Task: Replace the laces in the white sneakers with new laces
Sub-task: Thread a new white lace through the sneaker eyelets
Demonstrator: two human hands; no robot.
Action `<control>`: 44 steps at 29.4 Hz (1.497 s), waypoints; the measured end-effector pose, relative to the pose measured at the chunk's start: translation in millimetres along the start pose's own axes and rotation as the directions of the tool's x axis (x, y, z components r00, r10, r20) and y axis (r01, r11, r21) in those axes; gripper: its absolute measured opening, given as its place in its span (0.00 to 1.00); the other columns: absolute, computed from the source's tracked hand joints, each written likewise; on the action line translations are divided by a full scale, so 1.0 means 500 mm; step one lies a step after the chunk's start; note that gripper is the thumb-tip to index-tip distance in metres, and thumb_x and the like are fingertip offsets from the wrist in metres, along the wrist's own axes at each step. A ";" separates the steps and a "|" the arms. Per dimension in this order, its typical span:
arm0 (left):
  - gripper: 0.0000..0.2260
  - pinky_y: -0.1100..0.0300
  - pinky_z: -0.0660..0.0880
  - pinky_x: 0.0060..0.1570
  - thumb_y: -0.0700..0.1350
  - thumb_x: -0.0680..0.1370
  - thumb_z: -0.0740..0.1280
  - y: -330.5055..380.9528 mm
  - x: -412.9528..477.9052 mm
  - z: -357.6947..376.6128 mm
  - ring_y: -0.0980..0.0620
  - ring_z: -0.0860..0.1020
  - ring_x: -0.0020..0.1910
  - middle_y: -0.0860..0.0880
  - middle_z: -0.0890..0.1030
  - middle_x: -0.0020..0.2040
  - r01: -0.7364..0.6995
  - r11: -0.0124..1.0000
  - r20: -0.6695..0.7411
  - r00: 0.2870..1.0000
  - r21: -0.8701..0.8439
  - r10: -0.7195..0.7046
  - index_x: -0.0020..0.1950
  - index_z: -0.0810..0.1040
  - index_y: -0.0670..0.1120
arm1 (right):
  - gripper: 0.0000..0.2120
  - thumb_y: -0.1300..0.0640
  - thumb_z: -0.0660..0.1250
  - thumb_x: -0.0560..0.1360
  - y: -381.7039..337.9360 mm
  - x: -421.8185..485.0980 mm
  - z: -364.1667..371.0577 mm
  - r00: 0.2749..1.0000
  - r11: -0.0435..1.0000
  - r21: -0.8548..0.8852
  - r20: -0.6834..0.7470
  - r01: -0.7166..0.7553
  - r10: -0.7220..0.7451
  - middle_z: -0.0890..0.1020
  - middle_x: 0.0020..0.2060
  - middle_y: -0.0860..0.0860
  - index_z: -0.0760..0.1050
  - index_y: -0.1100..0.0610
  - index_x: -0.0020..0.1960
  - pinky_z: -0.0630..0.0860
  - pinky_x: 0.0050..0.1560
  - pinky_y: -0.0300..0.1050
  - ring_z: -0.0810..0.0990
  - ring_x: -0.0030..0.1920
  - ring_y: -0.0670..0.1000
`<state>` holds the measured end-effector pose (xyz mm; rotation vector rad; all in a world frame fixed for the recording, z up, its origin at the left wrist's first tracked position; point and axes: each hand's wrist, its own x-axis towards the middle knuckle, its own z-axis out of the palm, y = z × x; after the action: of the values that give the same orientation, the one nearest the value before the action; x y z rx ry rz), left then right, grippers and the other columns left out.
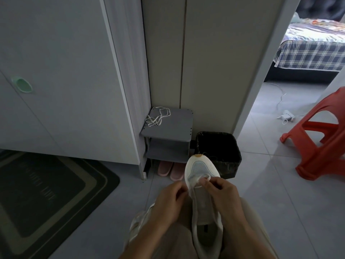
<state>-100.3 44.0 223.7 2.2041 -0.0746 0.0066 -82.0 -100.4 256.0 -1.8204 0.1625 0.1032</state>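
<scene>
Working the lace at the toe end

Left hand (172, 196) grips the sneaker (200, 168) by its edge. Right hand (223, 191) pinches the lace (204, 178) at the lowest eyelets. The sneaker lies along the lap, toe pointing away. A spare lace (157, 116) waits on the shelf (177, 126), back-left corner.

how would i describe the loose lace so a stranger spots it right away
Beside the tall white cabinet stands a low grey shelf unit, left of the black bin. The loose lace lies tangled on its top, at the back left corner, the only thing on that top.
</scene>
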 end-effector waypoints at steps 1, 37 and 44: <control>0.11 0.74 0.70 0.44 0.44 0.79 0.62 -0.004 -0.001 -0.002 0.63 0.75 0.41 0.60 0.74 0.38 0.000 1.000 0.004 1.000 0.006 0.000 0.40 0.69 0.58 | 0.05 0.57 0.67 0.74 -0.003 0.001 -0.006 0.999 1.000 0.018 0.046 -0.025 0.024 0.76 0.37 0.41 0.75 0.49 0.41 0.72 0.31 0.25 0.75 0.39 0.43; 0.11 0.71 0.65 0.33 0.41 0.78 0.62 0.034 0.017 -0.015 0.63 0.69 0.28 0.55 0.75 0.34 0.101 0.855 0.017 0.994 -0.508 -0.107 0.36 0.76 0.48 | 0.06 0.53 0.64 0.76 -0.020 0.086 -0.066 0.739 0.615 -0.466 0.597 0.636 -0.312 0.70 0.43 0.39 0.79 0.47 0.51 0.69 0.44 0.29 0.71 0.42 0.40; 0.12 0.68 0.64 0.29 0.41 0.78 0.62 0.030 0.019 -0.015 0.61 0.66 0.26 0.55 0.74 0.31 0.156 0.832 0.048 0.987 -0.532 -0.155 0.35 0.76 0.48 | 0.06 0.50 0.65 0.75 -0.042 0.108 -0.059 0.743 0.654 -0.481 0.642 0.584 -0.192 0.71 0.39 0.45 0.79 0.50 0.44 0.69 0.41 0.34 0.70 0.38 0.42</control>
<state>-91.3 40.6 240.4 1.6402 0.0949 -0.0979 -25.6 -126.6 274.8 -2.4092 -0.8099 0.3949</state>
